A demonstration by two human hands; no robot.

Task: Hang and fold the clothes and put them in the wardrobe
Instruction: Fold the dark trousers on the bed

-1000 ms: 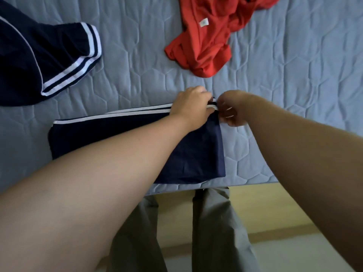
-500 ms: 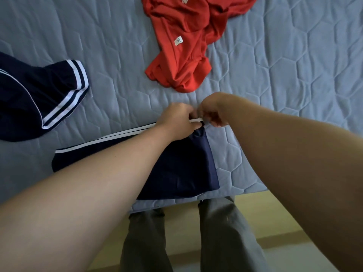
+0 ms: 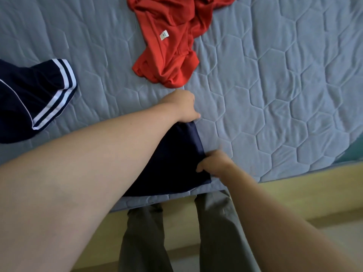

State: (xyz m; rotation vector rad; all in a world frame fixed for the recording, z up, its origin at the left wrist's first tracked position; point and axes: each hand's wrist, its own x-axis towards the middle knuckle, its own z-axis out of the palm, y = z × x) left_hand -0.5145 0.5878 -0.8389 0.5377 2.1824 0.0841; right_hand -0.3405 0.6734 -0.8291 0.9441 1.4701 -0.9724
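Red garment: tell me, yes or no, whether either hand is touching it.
No: the red garment lies apart on the quilt, while the left hand and right hand both hold the navy garment.

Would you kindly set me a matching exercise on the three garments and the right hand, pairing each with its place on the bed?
Things:
1 red garment
2 striped garment
3 navy garment
4 right hand

Places:
A far left of the view
B at the near edge of the bed
C far side, crumpled
D pinching the navy garment's right edge

Pairs: 1-C, 2-A, 3-B, 4-D.
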